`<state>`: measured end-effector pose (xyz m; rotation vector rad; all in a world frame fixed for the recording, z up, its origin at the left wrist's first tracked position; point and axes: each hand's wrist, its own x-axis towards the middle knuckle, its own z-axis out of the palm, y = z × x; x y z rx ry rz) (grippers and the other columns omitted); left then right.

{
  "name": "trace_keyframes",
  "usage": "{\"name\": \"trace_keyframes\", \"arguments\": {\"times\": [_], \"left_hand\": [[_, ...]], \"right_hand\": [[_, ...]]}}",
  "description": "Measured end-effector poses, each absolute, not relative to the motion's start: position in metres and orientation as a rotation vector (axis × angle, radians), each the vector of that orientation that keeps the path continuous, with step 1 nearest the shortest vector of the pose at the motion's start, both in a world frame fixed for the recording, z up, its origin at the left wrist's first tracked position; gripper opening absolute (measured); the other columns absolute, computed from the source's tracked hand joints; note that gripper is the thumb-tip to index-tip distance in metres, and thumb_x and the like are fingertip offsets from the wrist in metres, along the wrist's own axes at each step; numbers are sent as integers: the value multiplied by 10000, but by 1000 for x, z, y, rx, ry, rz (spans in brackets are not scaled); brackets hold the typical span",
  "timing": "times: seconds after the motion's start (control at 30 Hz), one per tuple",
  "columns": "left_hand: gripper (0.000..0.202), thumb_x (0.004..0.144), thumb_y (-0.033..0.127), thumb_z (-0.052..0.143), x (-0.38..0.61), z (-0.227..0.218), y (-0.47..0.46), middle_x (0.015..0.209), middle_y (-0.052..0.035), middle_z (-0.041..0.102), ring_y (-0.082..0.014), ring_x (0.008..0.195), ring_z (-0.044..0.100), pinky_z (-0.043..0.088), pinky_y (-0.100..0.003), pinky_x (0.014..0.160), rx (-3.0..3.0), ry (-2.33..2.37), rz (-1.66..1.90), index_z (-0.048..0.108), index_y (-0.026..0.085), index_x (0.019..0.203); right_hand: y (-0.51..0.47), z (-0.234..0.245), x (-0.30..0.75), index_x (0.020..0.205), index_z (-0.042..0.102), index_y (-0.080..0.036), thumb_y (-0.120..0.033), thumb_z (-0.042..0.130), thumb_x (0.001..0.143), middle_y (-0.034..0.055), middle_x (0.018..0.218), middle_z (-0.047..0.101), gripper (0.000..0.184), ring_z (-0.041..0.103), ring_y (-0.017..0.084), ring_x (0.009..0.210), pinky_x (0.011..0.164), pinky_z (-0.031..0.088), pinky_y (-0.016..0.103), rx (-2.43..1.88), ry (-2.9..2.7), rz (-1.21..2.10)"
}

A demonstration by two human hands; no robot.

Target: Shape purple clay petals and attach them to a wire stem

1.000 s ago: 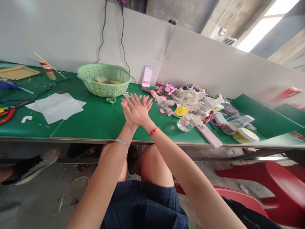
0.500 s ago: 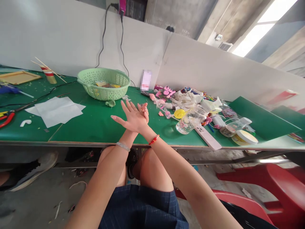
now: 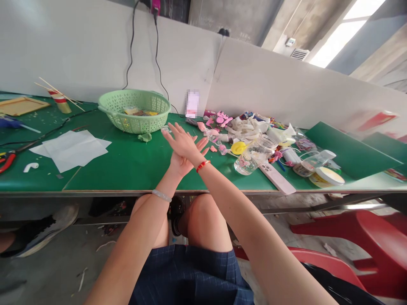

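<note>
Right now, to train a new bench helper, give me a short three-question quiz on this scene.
1. Which wrist wears the red beaded bracelet, left or right?
2. True or false: the white paper sheets lie inside the green plastic basket.
3. What lies near the left end of the green workbench, left of the paper? A) a hammer B) red-handled pliers C) a saw

Key: 1 right; 2 false; 3 B
</note>
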<state>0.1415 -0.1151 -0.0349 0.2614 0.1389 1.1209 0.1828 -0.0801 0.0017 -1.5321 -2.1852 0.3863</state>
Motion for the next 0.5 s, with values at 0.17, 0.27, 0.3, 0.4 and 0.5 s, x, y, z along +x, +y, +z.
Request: {"name": "trace_keyframes", "arguments": {"times": [0.17,0.27,0.3,0.4,0.5], "left_hand": [[561,1091,346,266,148,-33,-113,1666,-67,425,-270,1566,338,299,-554,1286,201,196,1113,325,259,1642],[559,1096,405,282,151,-33,-112,1664,-54,432,-265,1569,339,317,-494,1290,227,215,1146,375,238,1621],[576,1093,443,286,150,-34,-112,1656,-61,445,-274,1571,337,326,-492,1287,237,213,1156,382,225,1617],[746,1041,637,313,149,-34,-113,1631,-121,475,-340,1573,323,357,-533,1263,258,186,1170,387,162,1612],[790,1002,729,286,147,-30,-114,1643,-80,464,-348,1583,301,332,-572,1262,285,134,1203,387,240,1614]], "right_hand": [[-50,4,202,1623,383,-196,-539,282,1077,124,1746,232,652,172,308,1635,1296,127,614,-1595,-2076,435],[-38,5,208,1611,398,-156,-487,279,1086,150,1736,252,632,185,307,1632,1289,170,612,-1656,-1982,412],[-37,4,208,1603,408,-147,-471,273,1089,155,1731,266,622,195,307,1629,1287,176,613,-1668,-1963,383],[-41,-3,204,1579,448,-161,-463,259,1093,141,1713,317,603,220,312,1622,1286,142,635,-1646,-1984,276],[-59,-11,194,1563,477,-222,-515,228,1091,108,1700,356,609,241,295,1617,1290,110,642,-1587,-2054,170]]}}
